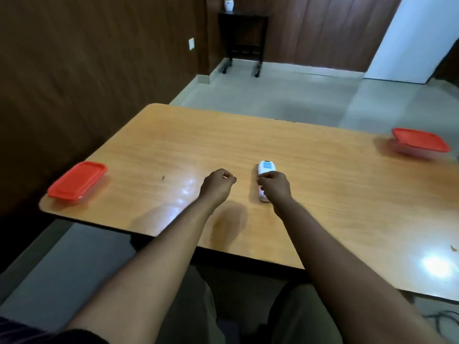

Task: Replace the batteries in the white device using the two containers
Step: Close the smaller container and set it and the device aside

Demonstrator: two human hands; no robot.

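The white device (263,168) lies lengthwise on the wooden table (323,184), a label on its far end. My right hand (274,186) rests over its near half, fingers curled; whether it grips the device is unclear. To the left of the device, apart from it, my left hand (218,186) hovers with fingers curled in and nothing visible in them. One clear container with a red lid (77,181) sits at the table's left edge. A second red-lidded container (419,142) sits at the far right. Both lids are on.
A small dark speck (163,178) lies on the table left of my hands. Beyond the table is pale floor, a dark side table (243,40) with a white cup (229,4) on it, and brown panelled walls.
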